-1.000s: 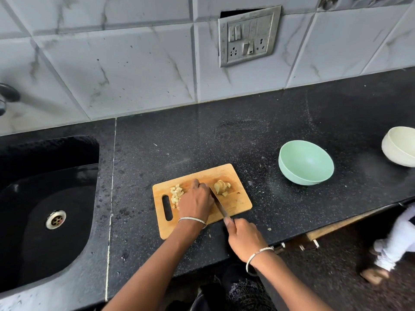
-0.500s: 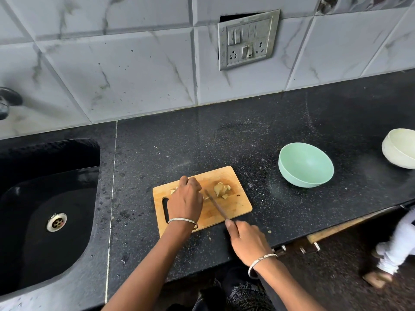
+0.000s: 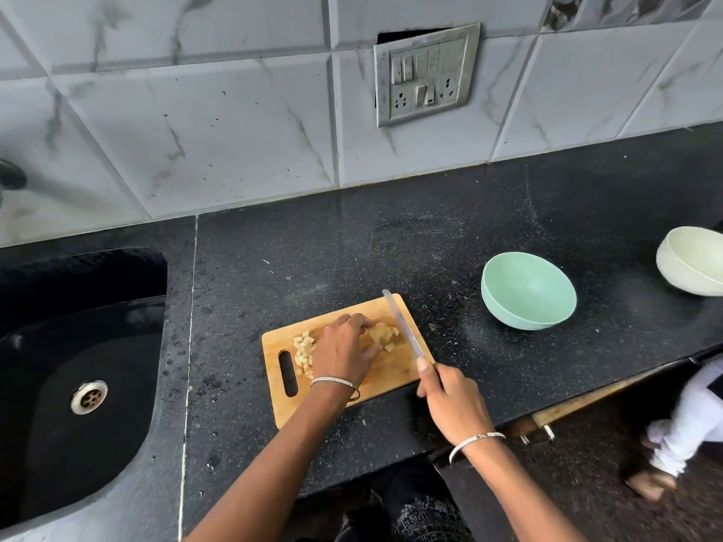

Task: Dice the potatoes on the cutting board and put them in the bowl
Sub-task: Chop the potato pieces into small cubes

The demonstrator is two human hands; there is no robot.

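Note:
A small wooden cutting board (image 3: 391,379) lies on the black counter. A pile of diced potato (image 3: 304,348) sits near its handle slot. A larger potato piece (image 3: 381,333) with a few cut bits lies toward the right end. My left hand (image 3: 344,350) rests on the board between the two, its fingertips touching the larger piece. My right hand (image 3: 450,404) grips a knife (image 3: 403,324); the blade runs along the board's right side, just right of the potato piece. The mint green bowl (image 3: 528,291) stands empty to the right of the board.
A black sink (image 3: 78,365) with a metal drain lies to the left. A cream bowl (image 3: 692,260) stands at the far right of the counter (image 3: 352,248). A switch plate (image 3: 424,74) is on the tiled wall. Another person's foot (image 3: 673,444) shows at the lower right.
The knife moved from left of the larger potato piece to its right side. My left hand shifted right, from over the diced pile to the larger piece.

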